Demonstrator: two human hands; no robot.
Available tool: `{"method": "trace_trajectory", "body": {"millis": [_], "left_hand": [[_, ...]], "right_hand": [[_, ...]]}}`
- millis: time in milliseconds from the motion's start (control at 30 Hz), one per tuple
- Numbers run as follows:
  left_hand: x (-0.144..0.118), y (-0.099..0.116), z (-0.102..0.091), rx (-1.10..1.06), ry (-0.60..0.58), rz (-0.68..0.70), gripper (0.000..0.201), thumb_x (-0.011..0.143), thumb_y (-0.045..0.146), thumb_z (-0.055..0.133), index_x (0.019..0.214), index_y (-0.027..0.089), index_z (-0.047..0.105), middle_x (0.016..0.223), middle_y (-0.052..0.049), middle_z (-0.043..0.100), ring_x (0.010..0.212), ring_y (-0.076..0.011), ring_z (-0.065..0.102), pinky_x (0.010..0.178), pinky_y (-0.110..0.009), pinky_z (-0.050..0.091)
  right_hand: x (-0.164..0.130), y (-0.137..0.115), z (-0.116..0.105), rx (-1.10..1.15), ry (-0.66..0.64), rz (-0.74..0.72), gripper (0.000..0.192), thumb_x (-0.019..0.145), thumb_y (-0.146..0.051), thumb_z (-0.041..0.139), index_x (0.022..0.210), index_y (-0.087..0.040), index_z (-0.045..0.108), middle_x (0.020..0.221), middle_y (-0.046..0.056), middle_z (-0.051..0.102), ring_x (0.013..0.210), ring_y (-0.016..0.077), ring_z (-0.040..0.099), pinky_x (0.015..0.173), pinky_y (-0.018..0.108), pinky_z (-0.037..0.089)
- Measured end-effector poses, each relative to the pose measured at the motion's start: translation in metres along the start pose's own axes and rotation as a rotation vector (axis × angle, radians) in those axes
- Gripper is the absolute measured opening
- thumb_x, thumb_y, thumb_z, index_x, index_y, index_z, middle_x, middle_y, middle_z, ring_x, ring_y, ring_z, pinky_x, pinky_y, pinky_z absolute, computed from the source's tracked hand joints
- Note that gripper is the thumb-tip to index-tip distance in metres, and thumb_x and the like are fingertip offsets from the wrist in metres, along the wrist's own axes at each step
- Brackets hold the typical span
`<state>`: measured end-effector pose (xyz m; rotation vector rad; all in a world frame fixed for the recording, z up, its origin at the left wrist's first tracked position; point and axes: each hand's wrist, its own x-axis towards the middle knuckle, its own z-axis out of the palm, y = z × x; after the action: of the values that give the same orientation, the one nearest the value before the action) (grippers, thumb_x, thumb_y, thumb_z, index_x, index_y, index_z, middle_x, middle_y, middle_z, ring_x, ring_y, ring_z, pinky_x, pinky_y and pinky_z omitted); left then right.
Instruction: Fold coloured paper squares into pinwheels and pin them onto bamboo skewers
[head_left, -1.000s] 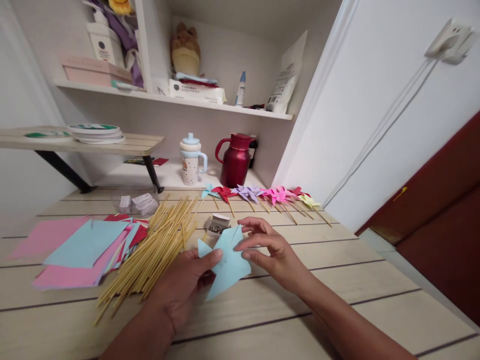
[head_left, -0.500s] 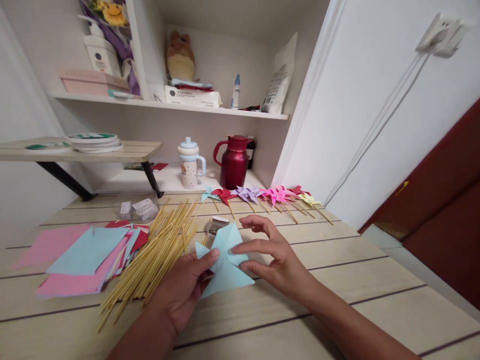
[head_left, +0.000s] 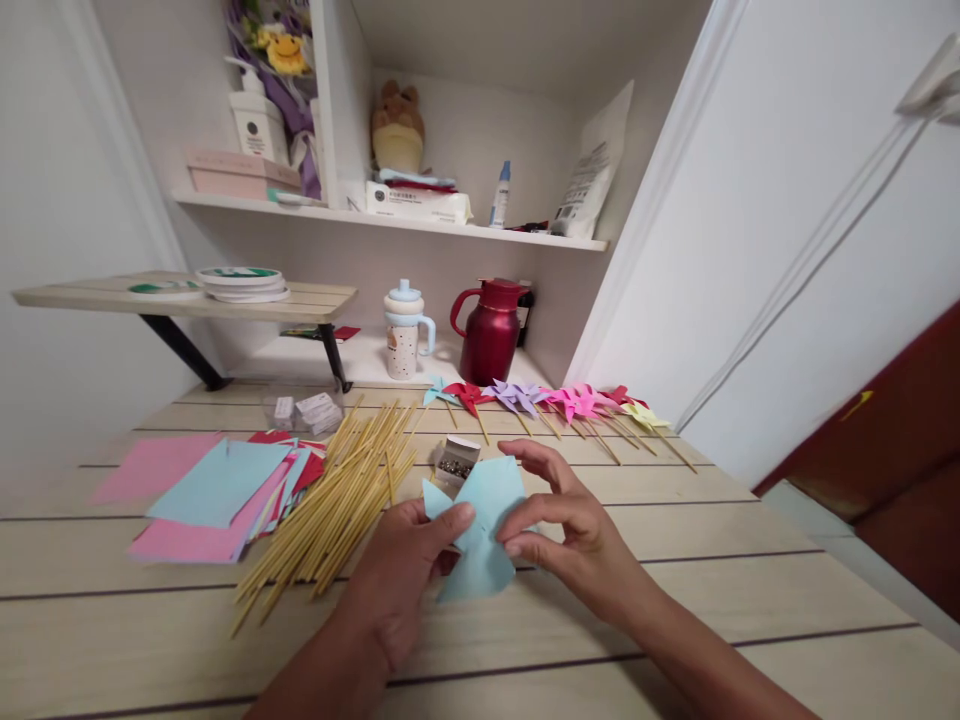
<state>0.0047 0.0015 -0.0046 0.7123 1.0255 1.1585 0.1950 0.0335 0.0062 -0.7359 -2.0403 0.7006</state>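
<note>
Two hands meet over one light-blue paper square (head_left: 480, 535), raised just above the near middle of the wooden table (head_left: 675, 610). My left hand (head_left: 409, 570) pinches its left side, thumb on top; my right hand (head_left: 570, 530) curls half closed, fingertips folding a cut corner toward the centre. Bamboo sticks (head_left: 337, 500) lie just left, the open pin box (head_left: 454, 462) just beyond. Risk, as I judge it: a loosened thumb would let the folded corners spring back; a hard pull could tear the cuts.

Pump bottle (head_left: 255, 122): dark round label — print too small to read
Flat white pack (head_left: 417, 202): a printed line — illegible
White pouch (head_left: 592, 180): text block, unreadable
</note>
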Motion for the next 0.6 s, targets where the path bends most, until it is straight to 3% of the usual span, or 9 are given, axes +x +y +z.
{"method": "trace_trajectory", "body": {"millis": [200, 267, 433, 600], "left_hand": [[-0.005, 0.002, 0.003, 0.042, 0.01, -0.006, 0.039, 0.067, 0.039, 0.079, 0.091, 0.01, 0.069, 0.078, -0.009, 0.071, 0.067, -0.0166, 0.061, 0.066, -0.03, 0.047], [-0.006, 0.004, 0.003, 0.011, 0.009, -0.012, 0.04, 0.067, 0.039, 0.079, 0.092, 0.01, 0.069, 0.082, -0.011, 0.072, 0.068, -0.0177, 0.062, 0.067, -0.031, 0.048], [-0.002, 0.01, -0.002, -0.071, 0.004, -0.023, 0.039, 0.066, 0.037, 0.081, 0.092, 0.01, 0.069, 0.083, -0.011, 0.073, 0.068, -0.0166, 0.063, 0.068, -0.03, 0.05], [-0.001, 0.011, -0.003, -0.105, -0.004, -0.021, 0.038, 0.066, 0.035, 0.082, 0.09, 0.01, 0.069, 0.08, -0.01, 0.073, 0.065, -0.0148, 0.062, 0.062, -0.027, 0.05]], "right_hand": [[0.0, -0.002, 0.004, 0.047, 0.045, 0.159, 0.005, 0.082, -0.028, 0.072, 0.077, -0.026, 0.071, 0.13, 0.004, 0.047, 0.126, 0.0256, 0.045, 0.109, 0.041, 0.036], [0.0, -0.001, 0.003, 0.06, 0.054, 0.129, 0.003, 0.081, -0.03, 0.073, 0.083, -0.027, 0.072, 0.135, 0.004, 0.044, 0.129, 0.0263, 0.043, 0.11, 0.042, 0.035], [-0.001, 0.002, -0.002, 0.015, 0.012, 0.022, 0.021, 0.083, -0.029, 0.071, 0.102, -0.037, 0.074, 0.152, -0.003, 0.028, 0.137, 0.0288, 0.035, 0.115, 0.047, 0.031], [0.0, 0.009, -0.004, 0.066, 0.045, 0.05, 0.019, 0.091, -0.028, 0.061, 0.101, -0.037, 0.075, 0.15, -0.003, 0.034, 0.135, 0.0276, 0.039, 0.112, 0.048, 0.037]]}}
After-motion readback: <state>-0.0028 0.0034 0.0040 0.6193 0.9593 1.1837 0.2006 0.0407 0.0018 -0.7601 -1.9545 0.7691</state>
